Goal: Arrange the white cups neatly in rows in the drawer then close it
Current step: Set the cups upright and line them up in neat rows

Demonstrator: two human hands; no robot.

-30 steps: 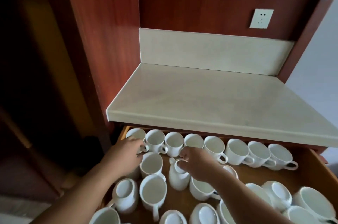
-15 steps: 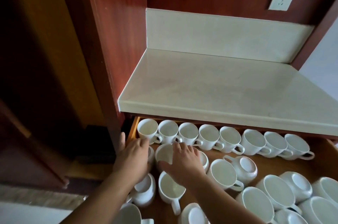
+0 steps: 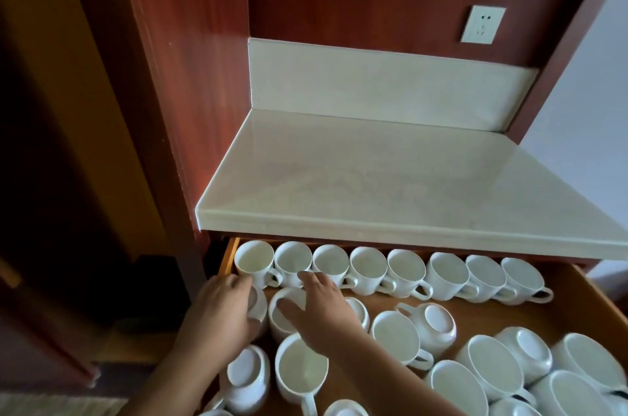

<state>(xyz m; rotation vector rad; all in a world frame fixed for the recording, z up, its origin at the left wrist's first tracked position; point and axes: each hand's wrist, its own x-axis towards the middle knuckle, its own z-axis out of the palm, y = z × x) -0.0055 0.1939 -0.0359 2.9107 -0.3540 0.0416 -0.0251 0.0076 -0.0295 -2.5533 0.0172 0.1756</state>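
Drawer open below pale countertop. Back row of cups along the drawer's 12 o'clock edge: 8 cups, upright, side by side, handles pointing approx. 4 o'clock.

L hand at the drawer's 9 o'clock side, fingers curled round an overturned cup, base facing up. The thumb is partly hidden, so prob. grasping rather than just resting.

R hand just at 3 o'clock of the L hand. Fingers spread and straight, laid across the rim of an upright cup, thumb over its mouth, nothing clenched. Fingertips reach nr the 2nd and 3rd cups of the back row.

Loose cups unsorted from 3 to 6 o'clock, a mix of upright and bottom-up, several touching.

Wall socket at 1 o'clock on the red-brown panel.
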